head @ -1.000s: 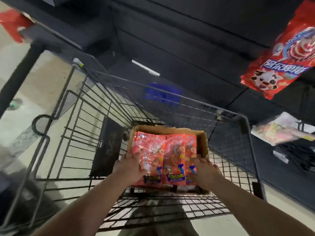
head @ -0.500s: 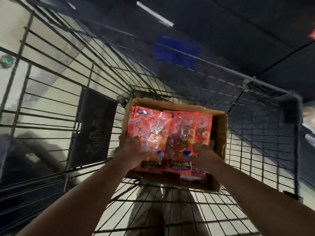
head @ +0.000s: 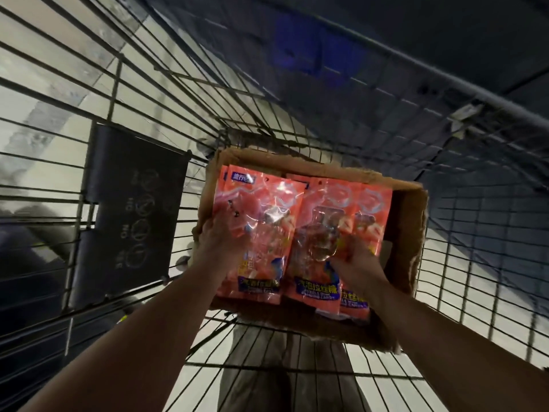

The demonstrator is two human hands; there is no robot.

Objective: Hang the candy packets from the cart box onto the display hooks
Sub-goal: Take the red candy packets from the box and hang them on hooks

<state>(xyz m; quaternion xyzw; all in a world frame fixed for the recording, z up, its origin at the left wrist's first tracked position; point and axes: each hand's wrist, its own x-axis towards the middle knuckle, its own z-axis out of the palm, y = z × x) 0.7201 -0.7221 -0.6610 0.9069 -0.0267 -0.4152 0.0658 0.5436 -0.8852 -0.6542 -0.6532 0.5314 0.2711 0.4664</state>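
Candy packets are lying stacked in the cardboard box inside the cart. The left hand is curling round the 9 o'clock stack's edge, and the right hand is gripping the 3 o'clock stack. Lifting squarely, with hang-holes pointing toward 12 o'clock, seems wisest.

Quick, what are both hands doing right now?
The left hand grips the left stack of candy packets.
The right hand grips the middle candy packets.

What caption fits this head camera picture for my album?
Left hand and right hand grip candy packets in cardboard box.
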